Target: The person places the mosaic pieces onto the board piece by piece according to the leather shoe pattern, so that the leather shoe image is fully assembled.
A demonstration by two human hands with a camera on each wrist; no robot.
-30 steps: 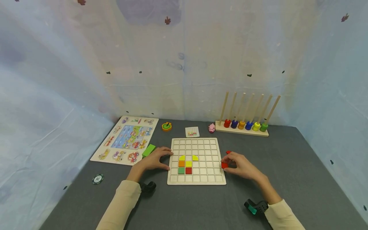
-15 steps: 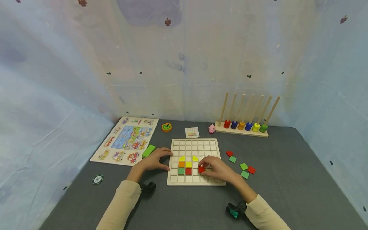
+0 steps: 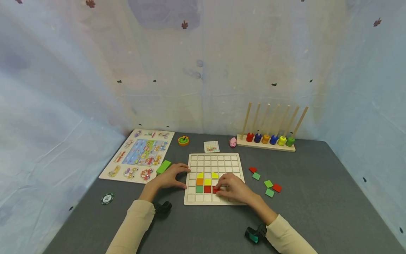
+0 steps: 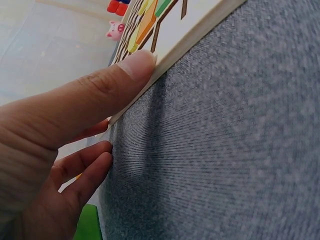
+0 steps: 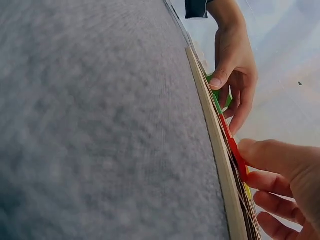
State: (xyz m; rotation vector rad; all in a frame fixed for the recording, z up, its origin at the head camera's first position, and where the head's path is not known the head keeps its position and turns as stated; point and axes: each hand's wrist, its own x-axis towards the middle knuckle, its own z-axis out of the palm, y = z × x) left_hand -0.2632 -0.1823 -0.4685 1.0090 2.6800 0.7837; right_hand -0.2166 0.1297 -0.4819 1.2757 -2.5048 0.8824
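Note:
A wooden grid board lies flat on the table. My right hand is over its lower middle, thumb and fingertips at a red square tile in the cell right of another red tile. In the right wrist view, the pinched red tile lies low on the board. Thumb and index fingertip of my left hand touch the board's left edge, the other fingers hanging loose. Also on the board are a green tile, an orange tile, a yellow square and two smaller yellow pieces.
Several loose red and green tiles lie right of the board. Behind it are a pattern card, a pink pig and a peg stand. A picture puzzle, green block and poker chip are left.
My right hand has carried a red tile leftward from the table onto the board, beside the other red tile, uncovering loose tiles on the right. My left hand stays at the board's edge.

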